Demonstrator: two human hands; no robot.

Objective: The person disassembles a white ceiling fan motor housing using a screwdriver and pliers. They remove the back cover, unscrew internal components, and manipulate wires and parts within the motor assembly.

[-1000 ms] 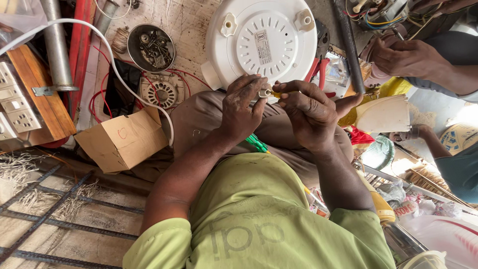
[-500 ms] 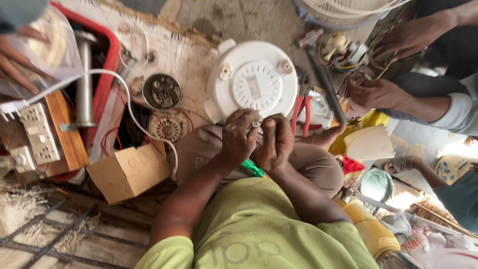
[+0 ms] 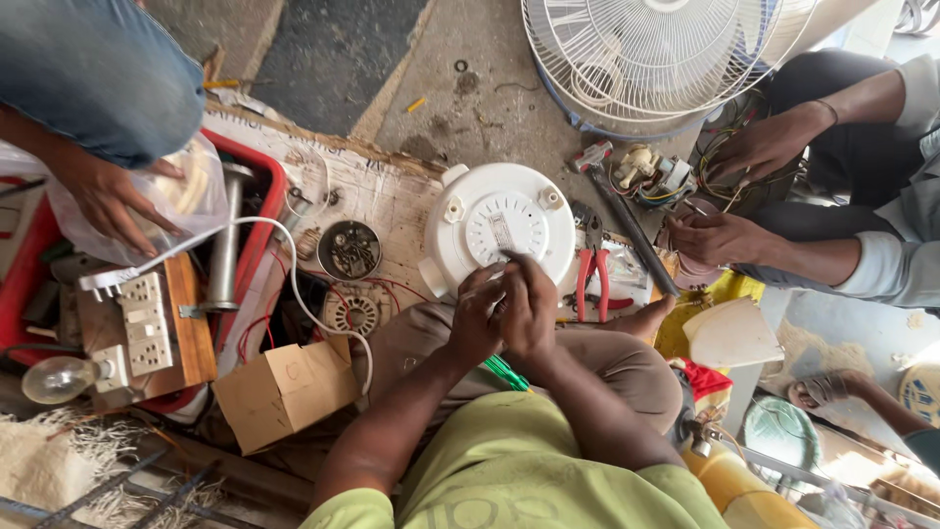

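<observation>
My left hand (image 3: 473, 323) and my right hand (image 3: 529, 306) are pressed together over my lap, at the near rim of a white round appliance base (image 3: 499, 220) that lies upside down on the floor. The fingers of both hands are curled around something small that they mostly hide. One right fingertip reaches onto the white base. A green screwdriver handle (image 3: 507, 372) pokes out on my trouser leg just below the hands.
Red-handled pliers (image 3: 592, 279) lie right of the base. Another person's hands (image 3: 720, 240) work on a wired motor (image 3: 651, 171) below a white fan grille (image 3: 666, 49). At left are a cardboard box (image 3: 284, 387), a socket board (image 3: 147, 323), a bulb (image 3: 54, 380) and a third person's hand (image 3: 103, 201).
My view has swung further out over the floor, taking in the fan grille. My hands have closed tighter together, and the small metal piece seen between them earlier is now covered.
</observation>
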